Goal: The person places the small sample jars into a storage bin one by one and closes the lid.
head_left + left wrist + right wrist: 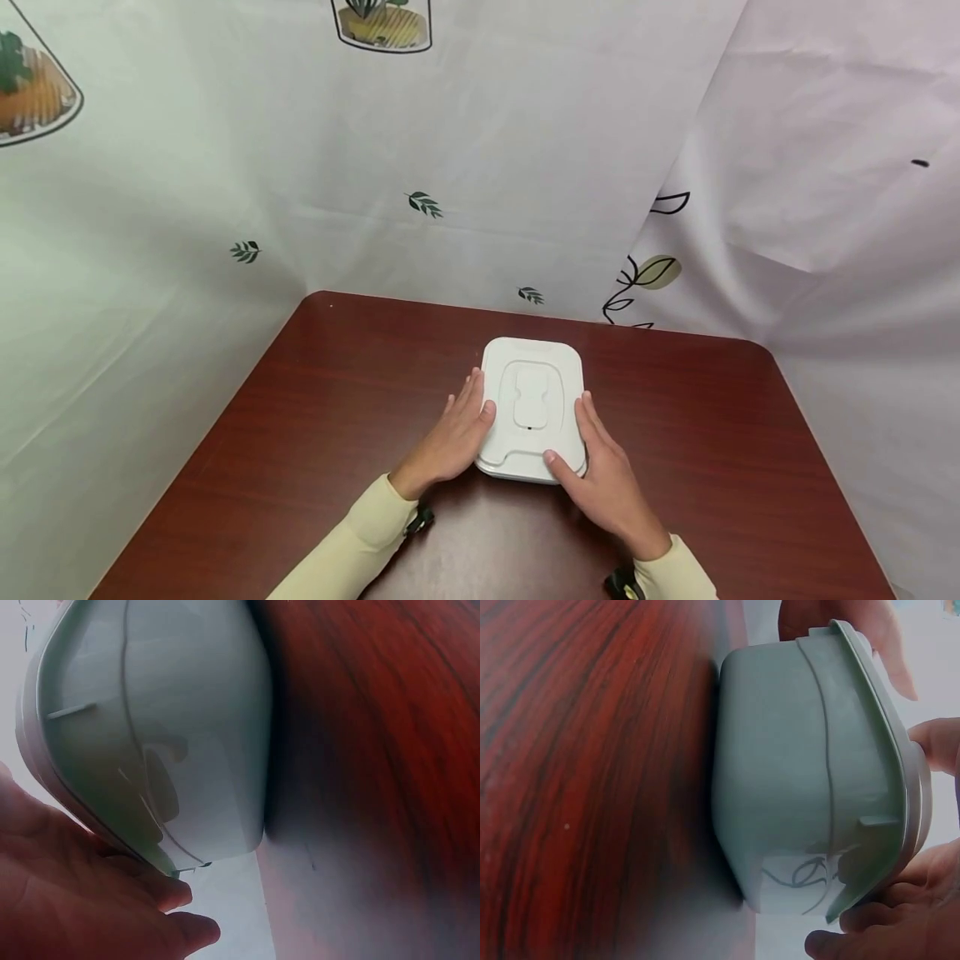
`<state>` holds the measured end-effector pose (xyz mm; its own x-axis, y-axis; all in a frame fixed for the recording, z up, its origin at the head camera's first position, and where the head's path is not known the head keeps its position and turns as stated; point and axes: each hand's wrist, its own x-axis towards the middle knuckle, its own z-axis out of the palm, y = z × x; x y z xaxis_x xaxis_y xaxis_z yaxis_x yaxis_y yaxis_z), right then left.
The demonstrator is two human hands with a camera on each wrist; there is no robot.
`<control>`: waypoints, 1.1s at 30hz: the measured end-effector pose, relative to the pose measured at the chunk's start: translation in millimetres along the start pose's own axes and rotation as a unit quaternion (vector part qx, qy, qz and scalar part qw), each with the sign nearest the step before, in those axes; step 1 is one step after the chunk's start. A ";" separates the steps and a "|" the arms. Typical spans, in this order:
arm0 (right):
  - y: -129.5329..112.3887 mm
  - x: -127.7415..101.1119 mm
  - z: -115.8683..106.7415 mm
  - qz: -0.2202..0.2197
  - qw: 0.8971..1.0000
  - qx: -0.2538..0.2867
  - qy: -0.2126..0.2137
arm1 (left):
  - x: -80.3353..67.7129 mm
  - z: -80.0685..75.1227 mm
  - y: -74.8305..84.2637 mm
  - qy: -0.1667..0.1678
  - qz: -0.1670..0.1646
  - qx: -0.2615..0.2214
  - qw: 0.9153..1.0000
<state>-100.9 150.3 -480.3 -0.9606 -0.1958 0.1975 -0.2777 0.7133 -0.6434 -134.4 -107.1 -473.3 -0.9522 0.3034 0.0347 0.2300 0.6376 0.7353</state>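
Note:
A white lidded box (532,400), like a lunch box, lies flat on the table with its lid on. My left hand (453,433) holds its left edge, the fingers along the side and the thumb at the lid's edge. On the opposite side my right hand (607,479) grips the lid's rim, its thumb on top near the front corner. In the right wrist view the fingers (877,907) reach just under the rim. The box's pale side wall (202,712) with a thin seam line shows in the left wrist view. A small tab stands below the rim.
The dark red wooden table (315,400) reaches away on both sides of the box. White cloth (510,150) with printed leaves and jars hangs behind the table and at its sides. Dark straps (422,520) sit at the cream sleeves' cuffs.

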 end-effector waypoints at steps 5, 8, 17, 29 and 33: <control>0.3 -0.3 -1.3 -0.004 1.000 -0.009 -0.004 | -0.6 3.8 0.8 0.005 -0.005 0.005 1.000; 0.0 0.2 -1.9 -0.006 1.000 -0.016 -0.001 | 0.6 5.0 0.9 0.009 -0.003 0.008 1.000; 1.6 4.4 -14.8 -0.022 0.999 -0.026 -0.005 | -0.2 -0.6 1.5 0.013 -0.008 0.003 1.000; 33.2 18.5 -54.9 -0.029 0.980 -0.194 0.034 | -8.4 -43.2 -18.6 0.121 -0.030 0.246 0.961; 42.6 18.4 -49.5 -0.017 0.972 -0.234 0.026 | -10.2 -46.4 -22.6 0.114 -0.052 0.273 0.954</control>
